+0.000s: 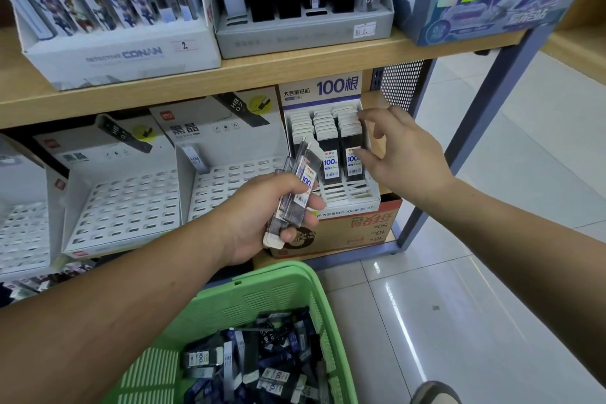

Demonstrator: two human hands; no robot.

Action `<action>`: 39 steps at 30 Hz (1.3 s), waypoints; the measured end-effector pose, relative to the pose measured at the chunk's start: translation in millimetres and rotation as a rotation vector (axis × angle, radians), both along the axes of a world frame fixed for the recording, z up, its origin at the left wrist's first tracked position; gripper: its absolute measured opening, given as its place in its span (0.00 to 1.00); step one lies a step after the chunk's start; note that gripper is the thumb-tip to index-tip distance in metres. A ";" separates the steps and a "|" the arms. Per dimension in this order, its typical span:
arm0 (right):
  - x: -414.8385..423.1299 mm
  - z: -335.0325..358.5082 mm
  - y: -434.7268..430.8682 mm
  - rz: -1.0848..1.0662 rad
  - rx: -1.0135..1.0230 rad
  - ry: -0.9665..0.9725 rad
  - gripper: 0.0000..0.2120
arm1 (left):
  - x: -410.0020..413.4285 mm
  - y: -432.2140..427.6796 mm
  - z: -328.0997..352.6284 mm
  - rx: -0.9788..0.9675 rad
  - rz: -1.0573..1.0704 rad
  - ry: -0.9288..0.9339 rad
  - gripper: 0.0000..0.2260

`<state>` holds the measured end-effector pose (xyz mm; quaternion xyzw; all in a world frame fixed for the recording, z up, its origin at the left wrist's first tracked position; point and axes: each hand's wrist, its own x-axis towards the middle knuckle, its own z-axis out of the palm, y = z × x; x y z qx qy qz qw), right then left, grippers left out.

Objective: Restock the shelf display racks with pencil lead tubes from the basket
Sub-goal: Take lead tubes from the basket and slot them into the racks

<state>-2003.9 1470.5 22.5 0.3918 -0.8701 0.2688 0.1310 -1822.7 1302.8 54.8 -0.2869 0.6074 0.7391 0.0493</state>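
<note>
Left hand (259, 216) grips a fan of lead tubes (300, 184), likely kept near the 100-count rack (341, 198) at twelve o'clock for quick feeding. Right hand (405, 157), fingers spread and holding nothing, hovers at two o'clock by the rack's edge. Green basket (282, 275) at six o'clock holds plenty more. Empty white racks (131, 203) sit at nine o'clock. Nothing blocks the front slots.
</note>
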 end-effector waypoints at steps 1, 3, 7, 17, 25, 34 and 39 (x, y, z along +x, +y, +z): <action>5.1 5.8 -4.0 0.018 -0.057 -0.047 0.22 | 1.5 -0.2 1.0 -0.012 -0.013 0.007 0.11; 20.6 22.4 -15.8 0.081 -0.220 -0.312 0.17 | 5.4 -0.9 2.4 -0.032 -0.039 0.024 0.10; 46.3 39.8 -34.7 0.260 -0.313 -0.947 0.13 | 13.2 -6.3 6.4 -0.035 -0.014 0.080 0.12; 36.7 41.0 -40.6 0.171 -0.453 -0.778 0.10 | 20.8 -27.3 -5.1 -0.351 0.087 -0.021 0.08; 37.3 16.7 -48.8 0.262 -0.301 -0.678 0.15 | 12.1 -21.4 -11.4 -0.361 0.061 -0.005 0.09; 43.0 4.0 -53.6 0.350 -0.199 -0.442 0.15 | 17.3 -28.9 -12.8 -0.379 0.055 -0.001 0.08; 44.7 3.7 -55.3 0.361 -0.122 -0.307 0.11 | 18.4 -28.6 -12.9 -0.359 0.049 0.000 0.08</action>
